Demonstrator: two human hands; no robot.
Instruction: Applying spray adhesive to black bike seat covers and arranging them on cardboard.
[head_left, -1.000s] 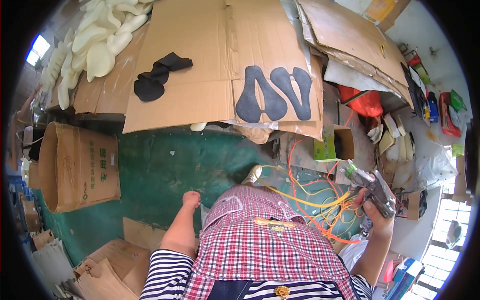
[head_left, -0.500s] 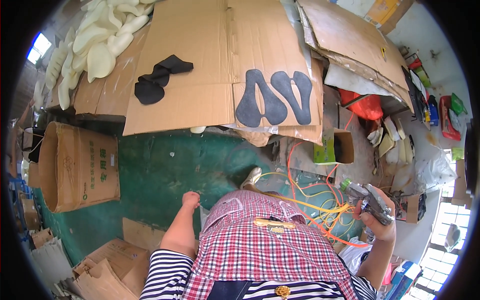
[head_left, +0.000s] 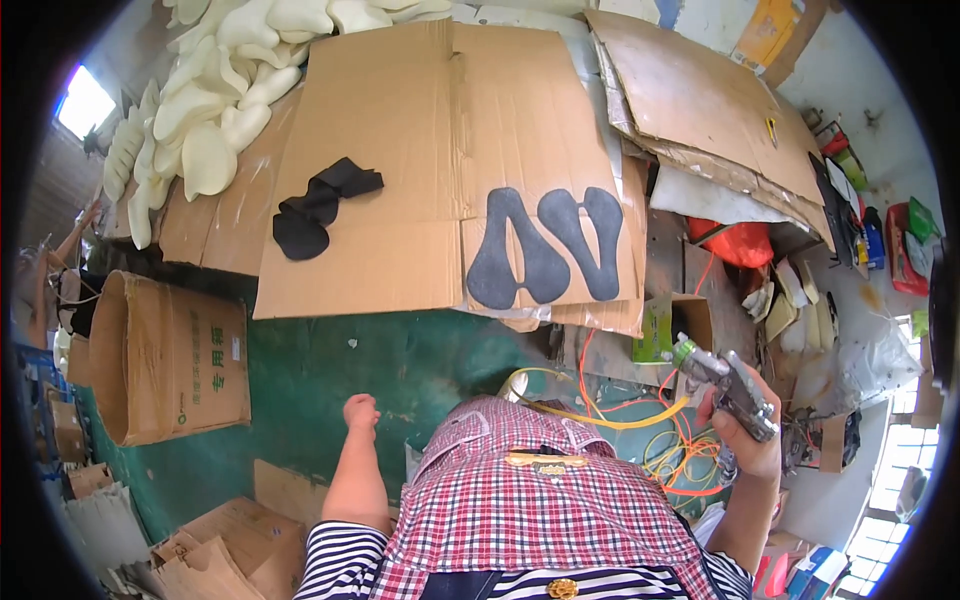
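- Holding gun-shaped metal tool (head_left: 745, 400) in right grip (head_left: 757, 452), fingers wrapped round its body, thumb along near side
- Green end of tool aimed forward-left of right grip, whole tool up in mid-air
- Yellow hose (head_left: 640, 424) just left of right grip, leading off toward shoe (head_left: 515, 386); joint with tool hard to make out
- Tangle of yellow and orange lines (head_left: 680, 455) below and left of right grip
- Curled into loose fist at left grip (head_left: 361, 412), over green floor (head_left: 345, 375), well apart from right grip; cannot tell if holding anything
- Checked apron (head_left: 530, 500) between left grip and right grip
- Forward of both, cardboard-covered tabletop (head_left: 390, 110)
- On tabletop, forward-left of right grip: two dark flat pieces (head_left: 490, 270) side by side, each forked in shape
- Also on tabletop, forward-left of left grip: crumpled black piece (head_left: 318, 207)
- Farther forward-left of left grip: heap of pale pads (head_left: 210, 110)
- Left of left grip: tall brown carton (head_left: 185, 365), lying on its side or tilted, cannot tell which
- Just forward of right grip: green box (head_left: 655, 330); beyond that, red bag (head_left: 740, 243) under stacked cardboard (head_left: 700, 85)
- Forward-right of right grip: clear plastic bag (head_left: 880, 360)
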